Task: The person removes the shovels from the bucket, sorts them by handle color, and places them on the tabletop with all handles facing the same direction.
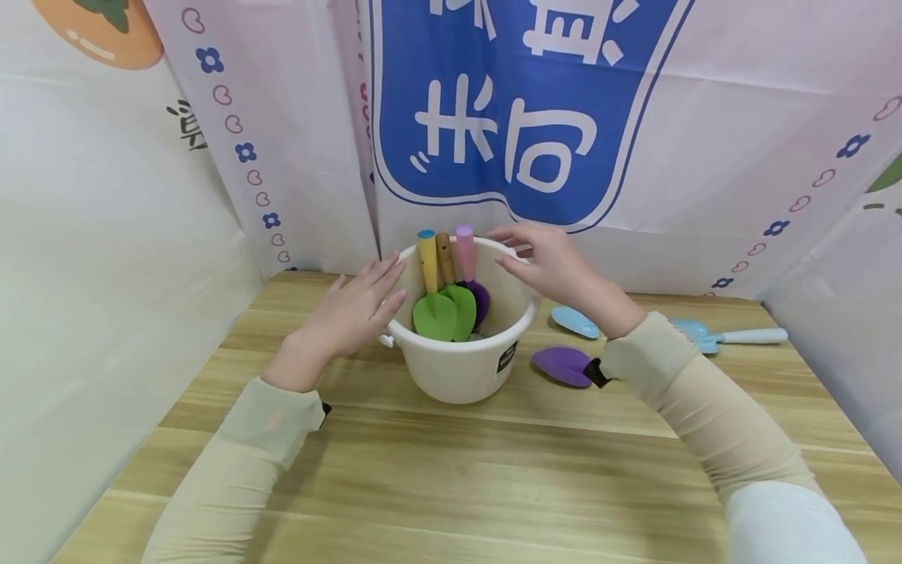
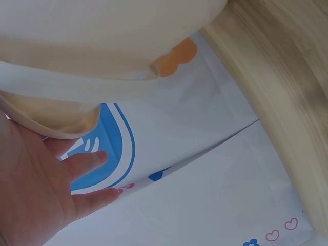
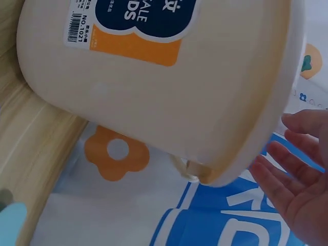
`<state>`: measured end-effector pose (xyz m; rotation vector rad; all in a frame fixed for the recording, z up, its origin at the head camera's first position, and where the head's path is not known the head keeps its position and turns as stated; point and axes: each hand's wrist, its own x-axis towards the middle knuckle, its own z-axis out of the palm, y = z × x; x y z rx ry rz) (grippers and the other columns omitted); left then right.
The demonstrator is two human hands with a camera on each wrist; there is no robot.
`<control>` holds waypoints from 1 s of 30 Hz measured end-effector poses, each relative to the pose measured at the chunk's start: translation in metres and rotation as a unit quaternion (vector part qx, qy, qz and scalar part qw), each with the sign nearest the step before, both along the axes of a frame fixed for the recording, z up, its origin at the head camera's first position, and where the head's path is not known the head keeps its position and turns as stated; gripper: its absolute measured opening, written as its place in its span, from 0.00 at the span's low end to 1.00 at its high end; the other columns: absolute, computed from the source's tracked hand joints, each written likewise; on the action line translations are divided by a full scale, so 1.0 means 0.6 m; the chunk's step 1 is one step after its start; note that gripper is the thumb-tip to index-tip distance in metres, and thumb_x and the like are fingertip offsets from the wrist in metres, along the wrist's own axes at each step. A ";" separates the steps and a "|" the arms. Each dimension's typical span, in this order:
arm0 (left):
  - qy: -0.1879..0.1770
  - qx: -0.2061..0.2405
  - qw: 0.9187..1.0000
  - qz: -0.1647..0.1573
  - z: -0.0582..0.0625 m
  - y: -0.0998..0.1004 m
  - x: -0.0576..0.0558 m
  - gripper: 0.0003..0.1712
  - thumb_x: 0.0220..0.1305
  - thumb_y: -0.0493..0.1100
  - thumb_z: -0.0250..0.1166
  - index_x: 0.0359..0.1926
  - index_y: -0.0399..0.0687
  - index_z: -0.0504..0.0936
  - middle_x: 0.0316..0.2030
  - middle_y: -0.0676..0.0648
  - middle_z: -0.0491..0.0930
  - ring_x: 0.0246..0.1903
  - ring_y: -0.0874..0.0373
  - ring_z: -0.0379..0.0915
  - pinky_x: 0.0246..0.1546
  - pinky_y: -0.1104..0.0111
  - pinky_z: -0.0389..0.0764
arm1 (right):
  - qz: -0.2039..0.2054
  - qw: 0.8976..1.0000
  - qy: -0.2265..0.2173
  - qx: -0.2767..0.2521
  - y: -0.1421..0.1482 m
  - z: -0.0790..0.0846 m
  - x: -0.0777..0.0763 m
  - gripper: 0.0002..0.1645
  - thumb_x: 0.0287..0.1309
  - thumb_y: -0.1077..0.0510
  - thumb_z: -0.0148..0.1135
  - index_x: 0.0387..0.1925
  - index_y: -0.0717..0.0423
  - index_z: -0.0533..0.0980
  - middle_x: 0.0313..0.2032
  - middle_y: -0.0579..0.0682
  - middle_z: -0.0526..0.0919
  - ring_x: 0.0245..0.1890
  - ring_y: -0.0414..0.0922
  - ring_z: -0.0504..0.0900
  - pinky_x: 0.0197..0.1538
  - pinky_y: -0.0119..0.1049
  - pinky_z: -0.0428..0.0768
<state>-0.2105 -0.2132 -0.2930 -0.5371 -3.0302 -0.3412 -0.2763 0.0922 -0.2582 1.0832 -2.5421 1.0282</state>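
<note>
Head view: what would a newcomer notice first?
Probably the white bucket at the centre, three hand trowels handle-up inside, the left hand and right hand at opposite sides of its rim. Next, likely the blue printed panel behind it, and the purple trowel on the wooden table to the bucket's right.

A label [image 3: 134,32] on the bucket [image 1: 454,376] reads "NO.1021"; the backdrop [image 1: 486,178] bears "可".

On the table [image 1: 451,486] before me, shovels [image 1: 434,317] lean in the bucket [image 1: 451,372], and more tools [image 1: 561,366] lie to its right.
</note>
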 end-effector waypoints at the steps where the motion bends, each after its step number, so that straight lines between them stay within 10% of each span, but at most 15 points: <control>1: 0.000 -0.001 1.000 0.000 0.000 0.000 0.000 0.38 0.82 0.60 0.35 0.82 0.47 0.48 0.82 0.46 0.41 0.79 0.41 0.33 0.72 0.33 0.42 | -0.002 1.000 -0.002 -0.006 -0.005 -0.002 -0.003 0.20 0.69 0.64 0.64 0.59 0.66 0.79 0.57 0.61 0.82 0.56 0.57 0.82 0.55 0.50 0.84; 30: 0.002 0.003 1.000 -0.005 -0.004 -0.003 -0.003 0.38 0.82 0.61 0.35 0.82 0.48 0.48 0.82 0.47 0.41 0.79 0.42 0.32 0.72 0.33 0.44 | -0.006 0.995 -0.098 -0.015 -0.079 -0.028 -0.054 0.32 0.66 0.67 0.65 0.70 0.61 0.71 0.69 0.60 0.70 0.65 0.59 0.75 0.64 0.51 0.78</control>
